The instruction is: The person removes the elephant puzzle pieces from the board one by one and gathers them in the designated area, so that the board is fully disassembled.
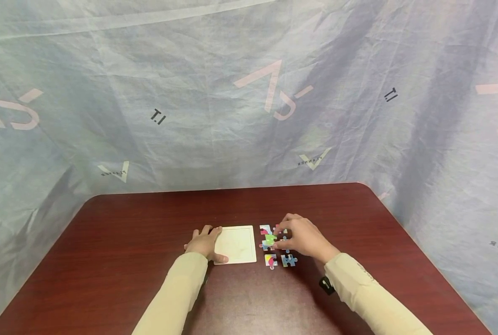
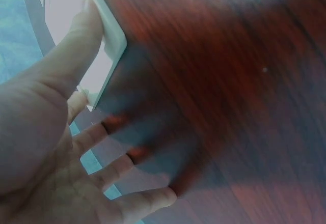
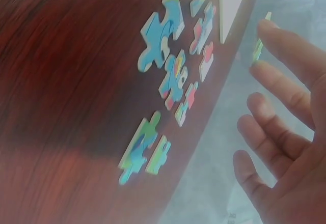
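Observation:
Between the thumb and index finger of my right hand (image 1: 303,238) is a pinched green jigsaw piece (image 1: 270,239), raised over the other pieces. The right wrist view shows that green piece nearly edge-on, the remaining fingers loosely bent. My left hand (image 1: 203,244) rests along the left side of a pale, shallow puzzle tray (image 1: 237,245). In the left wrist view its thumb (image 2: 84,30) lies straight on the tray, the index fingertip touches a corner, and the other fingers spread beside it. Bare surface shows inside the tray's rim.
Several colourful pieces lie in loose rows right of the tray, including a red-and-yellow piece (image 1: 270,260) and a blue piece (image 1: 289,260). They sit on a dark red wooden table (image 1: 140,232). Behind the table hangs a grey printed cloth (image 1: 207,102).

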Available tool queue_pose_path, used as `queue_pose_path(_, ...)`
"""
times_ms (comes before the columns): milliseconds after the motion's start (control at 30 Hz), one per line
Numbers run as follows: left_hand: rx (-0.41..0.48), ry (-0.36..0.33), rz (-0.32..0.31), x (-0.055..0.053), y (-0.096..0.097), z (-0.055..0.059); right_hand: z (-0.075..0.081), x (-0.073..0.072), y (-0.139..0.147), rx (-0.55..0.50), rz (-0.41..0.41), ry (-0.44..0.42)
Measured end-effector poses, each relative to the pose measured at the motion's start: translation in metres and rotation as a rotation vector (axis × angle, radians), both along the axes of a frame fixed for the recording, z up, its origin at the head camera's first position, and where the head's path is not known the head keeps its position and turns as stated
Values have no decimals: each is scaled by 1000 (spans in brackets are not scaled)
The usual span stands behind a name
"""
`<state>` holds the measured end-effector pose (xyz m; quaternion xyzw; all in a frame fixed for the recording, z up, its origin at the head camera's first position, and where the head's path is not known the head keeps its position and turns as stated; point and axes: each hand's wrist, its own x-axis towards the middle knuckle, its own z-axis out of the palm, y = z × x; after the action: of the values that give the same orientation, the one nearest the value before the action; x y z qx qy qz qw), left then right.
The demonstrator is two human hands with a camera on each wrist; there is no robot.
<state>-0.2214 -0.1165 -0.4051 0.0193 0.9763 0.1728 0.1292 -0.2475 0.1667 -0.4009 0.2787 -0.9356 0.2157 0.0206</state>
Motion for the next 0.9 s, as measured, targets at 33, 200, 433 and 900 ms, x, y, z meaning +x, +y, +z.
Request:
queue_pose_path(33, -1, 0, 0, 0, 0, 0, 0, 1, 2, -2, -3, -5)
queue_pose_path(200, -1, 2, -3, 1, 0, 1, 1, 2, 11, 2, -18, -33)
queue_pose_path(433, 4, 9, 1, 2, 0, 2, 2, 2, 25, 13, -36, -54)
queue_pose_path(900, 23, 12, -5, 3, -1, 1, -5, 9, 58, 37, -38, -92)
